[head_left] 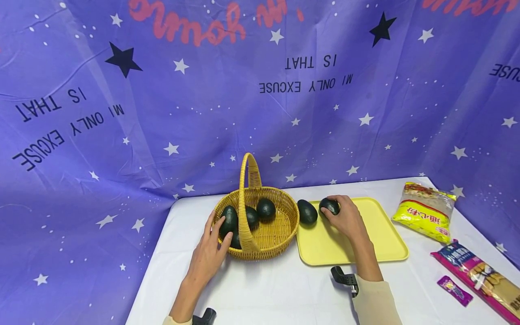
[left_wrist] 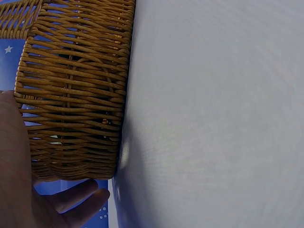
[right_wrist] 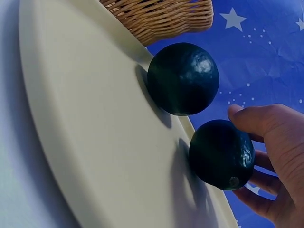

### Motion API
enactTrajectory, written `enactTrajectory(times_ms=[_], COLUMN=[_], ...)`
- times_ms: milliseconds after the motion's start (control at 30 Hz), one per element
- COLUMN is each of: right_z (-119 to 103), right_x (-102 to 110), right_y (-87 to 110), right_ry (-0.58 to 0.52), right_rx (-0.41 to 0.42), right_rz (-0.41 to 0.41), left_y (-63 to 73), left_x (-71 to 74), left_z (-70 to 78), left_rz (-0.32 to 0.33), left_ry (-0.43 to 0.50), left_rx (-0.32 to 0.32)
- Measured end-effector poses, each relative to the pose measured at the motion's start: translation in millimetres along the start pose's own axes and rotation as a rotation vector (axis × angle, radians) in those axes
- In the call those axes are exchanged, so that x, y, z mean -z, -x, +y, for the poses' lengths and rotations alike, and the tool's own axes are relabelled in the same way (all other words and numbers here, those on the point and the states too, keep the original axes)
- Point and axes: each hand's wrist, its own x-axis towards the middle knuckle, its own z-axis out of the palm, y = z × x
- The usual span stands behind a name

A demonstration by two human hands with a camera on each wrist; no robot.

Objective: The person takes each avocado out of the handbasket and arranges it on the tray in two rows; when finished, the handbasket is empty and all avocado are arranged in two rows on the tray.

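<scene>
A yellow wicker basket (head_left: 280,246) with a tall handle stands left of centre, holding several dark green avocados (head_left: 266,209). At its left side is my left hand (head_left: 207,259), fingers spread along the rim; the left wrist view shows the thumb touching the basket wall (left_wrist: 71,95) and other fingers loosely extended beside it. My right hand (head_left: 349,219) grips an avocado (right_wrist: 222,154) over the far part of the yellow tray (head_left: 365,246), thumb on one side and fingers on the other. Another avocado (head_left: 307,213) lies on the tray's far left corner, beside the basket.
Right of the tray lies a yellow-and-clear food bag (head_left: 424,212). Nearer are a long pink-and-blue snack package (head_left: 479,277) and a small purple packet (head_left: 455,290). A purple starred cloth (head_left: 227,113) hangs behind the white-covered table (head_left: 276,293).
</scene>
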Motion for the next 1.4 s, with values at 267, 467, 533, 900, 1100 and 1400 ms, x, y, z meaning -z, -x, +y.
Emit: enactTrajectory(times_ms=[267, 467, 533, 900, 1100, 1400], right_z=[0.0, -0.7, -1.8, -11.1, -20.1, -31.3], right_x=[0.8, 0.8, 1.1, 5.5, 8.0, 6.1], right_y=[-0.8, -1.2, -1.2, -3.1, -4.2, -4.8], right_ry=[0.007, 0.01, 0.009, 0.01, 0.004, 0.002], right_rx=[-0.006, -0.003, 0.001, 0.028, 0.047, 0.093], right_rz=[-0.006, 0.006, 0.013, 0.051, 0.06, 0.068], left_y=[-0.3, -0.8, -1.0, -0.1, 0.3, -0.8], left_x=[-1.4, -1.0, -0.7, -0.7, -0.7, 0.1], left_z=[-2.0, -1.4, -1.2, -0.3, -0.2, -0.2], left_rz=[-0.003, -0.002, -0.001, -0.003, -0.013, -0.015], left_ry=[-0.006, -0.003, -0.005, -0.009, -0.004, 0.003], left_rx=[-0.003, -0.004, -0.004, -0.001, 0.014, 0.01])
